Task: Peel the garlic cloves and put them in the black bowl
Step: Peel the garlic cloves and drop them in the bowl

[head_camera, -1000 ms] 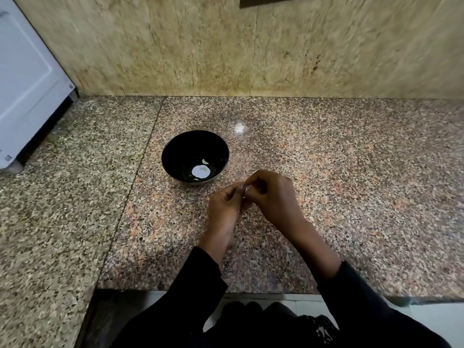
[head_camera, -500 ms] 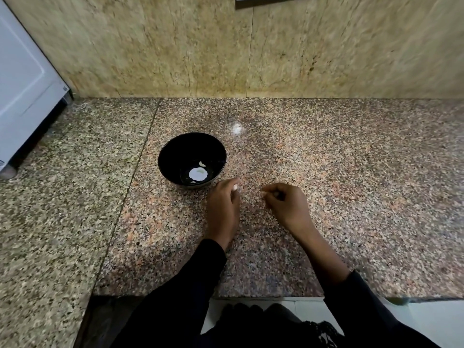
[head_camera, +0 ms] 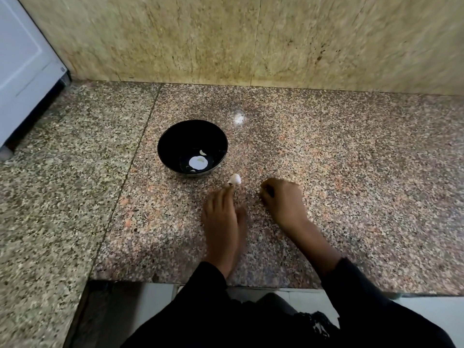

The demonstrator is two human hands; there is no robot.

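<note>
The black bowl [head_camera: 175,144] stands on the granite counter, with a small pale garlic clove [head_camera: 203,152] lying inside next to a bright round glare spot. One white garlic clove [head_camera: 235,179] lies on the counter just right of the bowl's near rim. My left hand [head_camera: 222,217] lies flat behind that clove, its fingers stretched out and a fingertip at the clove's near end. My right hand [head_camera: 282,198] rests on the counter further right with its fingers curled under. I see nothing held in it.
The granite counter [head_camera: 351,172] runs back to a beige stone wall [head_camera: 251,38]. A white appliance [head_camera: 22,69] stands at the far left. The counter's front edge [head_camera: 251,285] is just below my wrists, with my dark sleeves over it.
My hands, joined over a clove a second ago, have parted. The clove now lies on the counter beside the bowl at my left fingertips, and my right hand has shifted right.
</note>
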